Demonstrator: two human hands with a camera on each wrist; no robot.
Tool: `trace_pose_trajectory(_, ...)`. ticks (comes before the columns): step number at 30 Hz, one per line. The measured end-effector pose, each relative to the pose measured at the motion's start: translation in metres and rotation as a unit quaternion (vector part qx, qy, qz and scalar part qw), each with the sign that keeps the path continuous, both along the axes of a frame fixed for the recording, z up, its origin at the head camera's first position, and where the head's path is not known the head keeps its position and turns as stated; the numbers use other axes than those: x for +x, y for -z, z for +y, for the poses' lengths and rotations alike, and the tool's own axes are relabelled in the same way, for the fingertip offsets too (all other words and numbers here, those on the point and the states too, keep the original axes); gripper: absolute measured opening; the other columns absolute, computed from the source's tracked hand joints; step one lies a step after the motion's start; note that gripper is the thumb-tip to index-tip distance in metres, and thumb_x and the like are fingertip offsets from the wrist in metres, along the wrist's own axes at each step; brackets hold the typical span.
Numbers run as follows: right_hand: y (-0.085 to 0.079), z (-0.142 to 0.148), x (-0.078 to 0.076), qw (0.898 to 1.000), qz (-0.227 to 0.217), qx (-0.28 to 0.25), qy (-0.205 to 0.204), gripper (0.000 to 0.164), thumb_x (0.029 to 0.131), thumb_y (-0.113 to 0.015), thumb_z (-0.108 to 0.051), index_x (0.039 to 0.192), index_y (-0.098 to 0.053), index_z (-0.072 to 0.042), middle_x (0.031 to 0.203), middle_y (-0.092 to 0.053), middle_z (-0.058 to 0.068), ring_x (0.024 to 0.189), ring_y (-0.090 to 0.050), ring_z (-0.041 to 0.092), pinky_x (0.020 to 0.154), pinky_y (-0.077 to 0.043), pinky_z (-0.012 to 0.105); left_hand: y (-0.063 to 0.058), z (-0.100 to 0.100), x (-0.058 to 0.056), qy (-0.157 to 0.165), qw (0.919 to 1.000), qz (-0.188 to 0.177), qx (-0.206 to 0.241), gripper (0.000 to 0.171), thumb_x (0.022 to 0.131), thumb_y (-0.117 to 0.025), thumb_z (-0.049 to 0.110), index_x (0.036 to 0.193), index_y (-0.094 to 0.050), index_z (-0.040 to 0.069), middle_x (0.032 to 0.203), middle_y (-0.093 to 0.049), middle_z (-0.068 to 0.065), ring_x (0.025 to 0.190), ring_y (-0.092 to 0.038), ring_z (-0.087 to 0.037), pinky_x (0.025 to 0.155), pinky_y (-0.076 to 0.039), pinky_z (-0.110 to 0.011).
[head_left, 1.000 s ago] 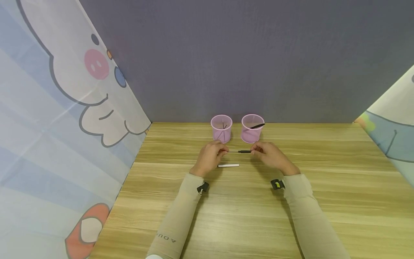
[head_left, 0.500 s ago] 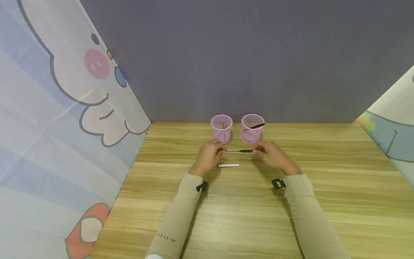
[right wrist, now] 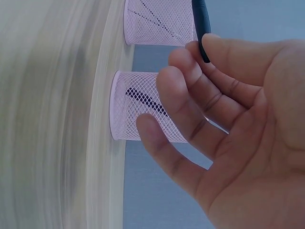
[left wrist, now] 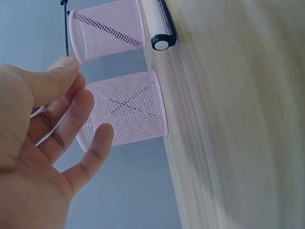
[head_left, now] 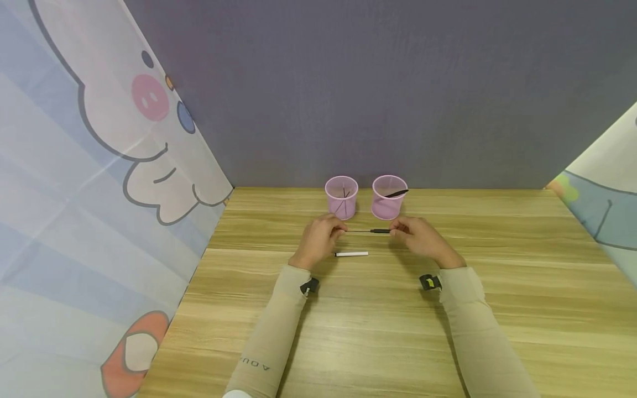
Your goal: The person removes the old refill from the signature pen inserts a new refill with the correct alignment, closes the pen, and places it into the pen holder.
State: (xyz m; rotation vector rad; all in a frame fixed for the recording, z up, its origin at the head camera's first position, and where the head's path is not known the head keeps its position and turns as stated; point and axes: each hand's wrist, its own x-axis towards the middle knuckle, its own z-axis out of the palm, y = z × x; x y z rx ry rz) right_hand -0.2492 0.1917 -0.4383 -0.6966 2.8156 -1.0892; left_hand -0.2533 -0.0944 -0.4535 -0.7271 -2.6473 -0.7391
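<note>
My left hand (head_left: pixel 318 240) pinches the end of a thin dark rod (left wrist: pixel 66 31) between thumb and fingertips, the other fingers spread below. My right hand (head_left: pixel 420 240) pinches the far end of a slim black handle (right wrist: pixel 202 24). Rod and handle lie in one level line between both hands, above the table and in front of two pink mesh cups. Whether the rod comes out of the handle or is fixed in it I cannot tell. A white pen (head_left: pixel 351 254) with a black end and clip lies on the table just nearer than the hands.
The left pink mesh cup (head_left: pixel 341 181) holds several thin dark rods. In the right pink mesh cup (head_left: pixel 390 178) leans a black stick-shaped piece, its end over the rim. Behind them rises a grey wall (head_left: pixel 388 94) at the wooden table's (head_left: pixel 368 331) far edge.
My hands have moved slightly apart, left hand leftward and right hand rightward with the black handle. More of the thin rod shows between my left fingertips and the handle. Cups and white pen are unmoved.
</note>
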Motion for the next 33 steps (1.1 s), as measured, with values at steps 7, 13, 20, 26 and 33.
trace_pose_trajectory(7, -0.0012, 0.0017, 0.0007, 1.000, -0.002, -0.001, 0.002, 0.011, 0.102, -0.061, -0.013, 0.103, -0.069, -0.005, 0.091, -0.070, 0.011, 0.082, -0.059, 0.017, 0.076, -0.049, 0.035, 0.0021, -0.0013, -0.0025, -0.007, 1.0000, 0.007, -0.001, 0.004, 0.092, -0.075, 0.015, 0.095, -0.078, 0.012, 0.098, -0.075, 0.000, 0.091, -0.071, -0.018, 0.082, -0.058, -0.035)
trace_pose_trajectory(13, -0.0021, 0.0030, 0.0010, 1.000, -0.003, -0.003, 0.004, 0.014, 0.102, -0.061, -0.012, 0.105, -0.069, -0.001, 0.091, -0.071, 0.010, 0.082, -0.059, 0.017, 0.077, -0.050, 0.036, 0.0031, -0.0027, -0.0033, -0.012, 0.9999, 0.010, -0.005, 0.004, 0.092, -0.076, 0.015, 0.094, -0.078, 0.013, 0.097, -0.075, 0.000, 0.088, -0.070, -0.016, 0.078, -0.057, -0.034)
trace_pose_trajectory(20, -0.0032, 0.0038, 0.0011, 1.000, -0.004, -0.004, 0.004, 0.014, 0.102, -0.061, -0.012, 0.105, -0.068, 0.000, 0.092, -0.071, 0.012, 0.083, -0.060, 0.018, 0.078, -0.050, 0.037, 0.0028, -0.0041, -0.0040, -0.017, 0.9998, 0.005, 0.003, 0.003, 0.091, -0.077, 0.011, 0.094, -0.078, 0.010, 0.096, -0.075, -0.002, 0.086, -0.070, -0.019, 0.078, -0.057, -0.037)
trace_pose_trajectory(26, -0.0037, 0.0043, 0.0012, 1.000, -0.007, -0.001, 0.009, 0.014, 0.102, -0.061, -0.013, 0.105, -0.068, -0.001, 0.091, -0.070, 0.011, 0.081, -0.058, 0.018, 0.076, -0.049, 0.035, 0.0032, -0.0054, -0.0049, -0.022, 0.9998, -0.002, 0.000, 0.004, 0.091, -0.077, 0.012, 0.094, -0.078, 0.010, 0.096, -0.075, -0.002, 0.085, -0.069, -0.019, 0.076, -0.057, -0.037)
trace_pose_trajectory(33, -0.0028, 0.0048, 0.0006, 1.000, -0.007, -0.004, 0.007, 0.013, 0.102, -0.061, -0.012, 0.104, -0.068, -0.002, 0.090, -0.070, 0.010, 0.081, -0.058, 0.017, 0.076, -0.049, 0.035, 0.0027, -0.0068, -0.0047, -0.026, 0.9996, -0.008, -0.004, 0.004, 0.092, -0.076, 0.014, 0.094, -0.078, 0.012, 0.096, -0.075, -0.001, 0.085, -0.070, -0.017, 0.076, -0.057, -0.035)
